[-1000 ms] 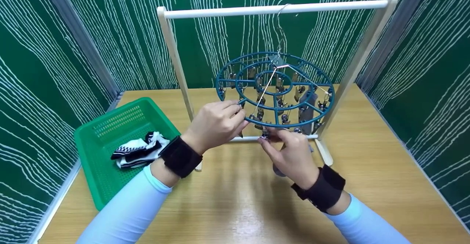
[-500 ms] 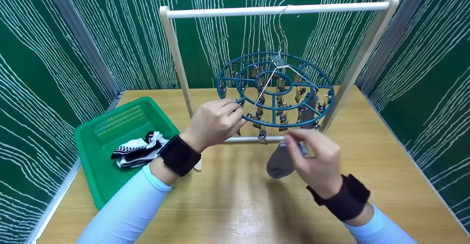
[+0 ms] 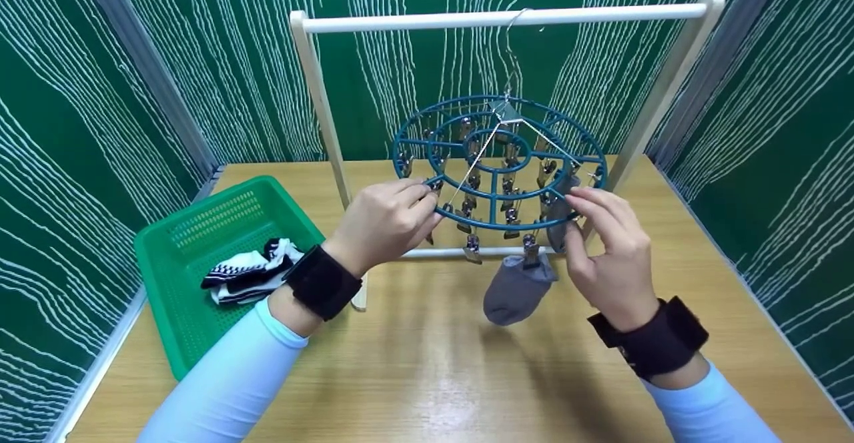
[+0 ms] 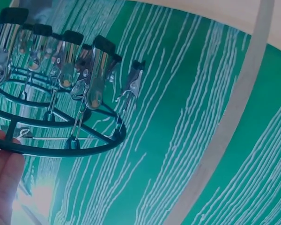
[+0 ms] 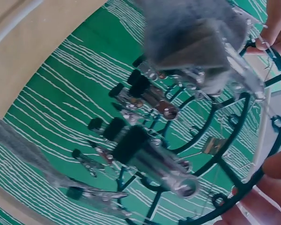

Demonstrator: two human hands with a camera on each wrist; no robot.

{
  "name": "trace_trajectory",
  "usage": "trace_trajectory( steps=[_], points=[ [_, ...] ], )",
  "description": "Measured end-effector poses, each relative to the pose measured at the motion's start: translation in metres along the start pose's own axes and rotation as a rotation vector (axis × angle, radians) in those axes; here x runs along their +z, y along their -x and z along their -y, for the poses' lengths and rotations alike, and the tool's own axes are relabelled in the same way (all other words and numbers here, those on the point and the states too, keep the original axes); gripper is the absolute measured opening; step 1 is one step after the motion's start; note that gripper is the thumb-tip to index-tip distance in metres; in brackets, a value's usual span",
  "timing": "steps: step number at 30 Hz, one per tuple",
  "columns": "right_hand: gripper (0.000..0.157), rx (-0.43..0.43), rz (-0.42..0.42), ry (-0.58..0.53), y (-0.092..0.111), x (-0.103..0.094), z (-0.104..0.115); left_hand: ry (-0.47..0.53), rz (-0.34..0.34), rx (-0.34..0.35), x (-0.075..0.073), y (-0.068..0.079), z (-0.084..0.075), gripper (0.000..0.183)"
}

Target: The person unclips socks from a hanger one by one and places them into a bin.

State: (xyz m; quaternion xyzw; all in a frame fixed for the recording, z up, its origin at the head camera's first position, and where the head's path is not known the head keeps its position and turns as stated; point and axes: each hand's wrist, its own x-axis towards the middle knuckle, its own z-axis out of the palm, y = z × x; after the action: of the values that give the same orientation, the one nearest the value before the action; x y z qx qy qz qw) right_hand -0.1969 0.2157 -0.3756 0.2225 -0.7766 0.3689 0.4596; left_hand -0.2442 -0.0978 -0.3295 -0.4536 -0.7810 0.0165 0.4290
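My left hand (image 3: pixel 390 223) pinches the front left of the outer ring of a round blue-green clip hanger (image 3: pixel 494 227). At the ring's front right, my right hand (image 3: pixel 617 263) also pinches the rim, thumb below and fingers on top. A grey sock (image 3: pixel 514 293) hangs from a metal clip (image 3: pixel 531 249) at the front, between the hands. Behind the right fingertips hangs another grey sock (image 3: pixel 558 219), partly hidden. Bare metal clips (image 4: pixel 100 70) dangle around the rings. The right wrist view shows a grey sock (image 5: pixel 187 37) and the right fingers (image 5: pixel 276 183) at the rim.
The hanger hooks over the white bar (image 3: pixel 413 23) of a wooden rack (image 3: pixel 313 89). To the left on the wooden table (image 3: pixel 427 376) stands a green basket (image 3: pixel 160 296) holding black-and-white socks (image 3: pixel 247 273). Green walls with white lines enclose three sides.
My right hand has left the front clip and moved right and up to the ring. The front sock now hangs free from its clip, and the left hand stays on the ring.
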Motion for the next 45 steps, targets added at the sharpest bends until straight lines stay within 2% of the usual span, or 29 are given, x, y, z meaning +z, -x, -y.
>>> trace_trajectory(
  steps=[6, 14, 17, 25, 28, 31, 35, 39, 45],
  points=[
    [0.025, -0.02, 0.03, -0.005, 0.0, 0.001, -0.005, 0.014, -0.003, -0.02, 0.0, 0.003, 0.005, 0.02],
    [0.028, -0.097, 0.025, -0.016, -0.001, 0.004, 0.001, 0.095, -0.021, -0.073, 0.0, 0.008, 0.014, 0.016],
    [0.03, -0.131, 0.011, -0.022, -0.001, 0.005, 0.004, 0.096, -0.028, -0.094, 0.001, 0.01, 0.018, 0.019],
    [0.031, -0.18, 0.007, -0.044, -0.004, 0.005, 0.014, 0.109, 0.012, -0.176, 0.002, 0.015, 0.024, 0.026],
    [0.029, -0.186, 0.008, -0.042, -0.005, 0.005, 0.018, 0.116, -0.004, -0.187, 0.001, 0.015, 0.023, 0.03],
    [0.029, -0.196, 0.004, -0.04, -0.005, 0.006, 0.02, 0.126, -0.053, -0.151, 0.001, 0.015, 0.022, 0.037],
    [0.029, -0.193, 0.012, -0.034, -0.006, 0.007, 0.022, 0.147, -0.131, -0.051, 0.001, 0.013, 0.017, 0.041],
    [0.027, -0.178, 0.025, -0.031, -0.005, 0.008, 0.023, 0.156, -0.183, 0.033, 0.004, 0.007, 0.008, 0.038],
    [0.027, -0.172, 0.035, -0.039, -0.003, 0.012, 0.023, 0.118, -0.235, 0.088, 0.009, -0.002, -0.004, 0.026]
  ],
)
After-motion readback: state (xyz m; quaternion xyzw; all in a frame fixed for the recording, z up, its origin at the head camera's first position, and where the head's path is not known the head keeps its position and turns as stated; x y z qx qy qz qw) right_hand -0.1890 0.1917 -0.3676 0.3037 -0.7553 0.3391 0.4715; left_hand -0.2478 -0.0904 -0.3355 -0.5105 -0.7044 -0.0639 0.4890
